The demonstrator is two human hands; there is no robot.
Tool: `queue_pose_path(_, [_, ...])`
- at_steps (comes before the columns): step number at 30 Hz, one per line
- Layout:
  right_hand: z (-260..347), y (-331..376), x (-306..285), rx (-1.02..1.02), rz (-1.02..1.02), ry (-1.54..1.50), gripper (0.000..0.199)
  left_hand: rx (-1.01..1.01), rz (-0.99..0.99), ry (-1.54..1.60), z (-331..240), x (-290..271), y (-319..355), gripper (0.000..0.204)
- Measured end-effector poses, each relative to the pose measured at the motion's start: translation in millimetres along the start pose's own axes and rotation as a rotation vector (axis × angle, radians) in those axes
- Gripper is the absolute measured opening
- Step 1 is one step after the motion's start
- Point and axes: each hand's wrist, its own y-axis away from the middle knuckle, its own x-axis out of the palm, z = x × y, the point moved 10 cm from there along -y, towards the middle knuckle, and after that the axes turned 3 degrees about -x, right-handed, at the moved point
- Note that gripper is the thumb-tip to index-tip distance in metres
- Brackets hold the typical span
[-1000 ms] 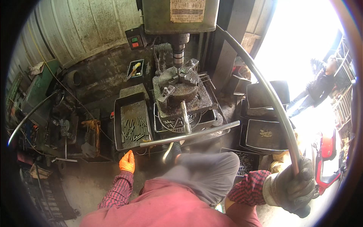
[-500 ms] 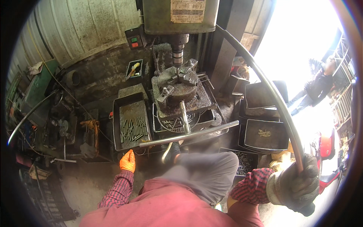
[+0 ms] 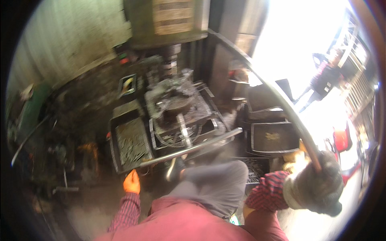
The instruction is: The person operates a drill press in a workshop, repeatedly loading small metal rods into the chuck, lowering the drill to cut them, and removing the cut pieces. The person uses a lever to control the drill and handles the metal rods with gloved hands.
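Observation:
My right hand [image 3: 315, 186], in a dirty grey work glove, is wrapped round the lower end of a long curved metal lever [image 3: 287, 105] that runs up to the drill press [image 3: 138, 32]. My left hand [image 3: 132, 182], in an orange glove, has its fingers pinched together; anything between them is too small to make out. It is just below the left end of a straight metal bar [image 3: 197, 149], near a tray [image 3: 113, 150] of short metal pins [image 3: 132, 148]. Under the press's spindle [image 3: 172, 62] is a round clamping fixture [image 3: 177, 105], blurred by motion.
Dark metal trays [image 3: 274, 138] are stacked to the right, above a bin of small metal parts [image 3: 253, 169]. A small box [image 3: 128, 85] lies behind the left tray. Another person [image 3: 323, 80] is in the bright opening at far right, near a red object [image 3: 341, 140].
The view has shifted and blurred, with the press and trays now farther left in the picture. My right hand still grips the lever; my left hand stays pinched near the bar's end.

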Motion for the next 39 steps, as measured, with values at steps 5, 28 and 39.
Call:
queue_pose_path(5, [25,-16,44,-0.394,0.21,1.484,0.057,-0.124,0.132,0.235,26,29,-8,0.042])
queue_pose_path(28, [6,-56,54,-0.468,0.195,1.493,0.043,0.001,0.057,0.09,-15,26,-7,0.047])
queue_pose_path(39, [21,-53,59,-0.465,0.137,1.399,0.04,-0.043,0.086,0.138,22,24,-11,0.039])
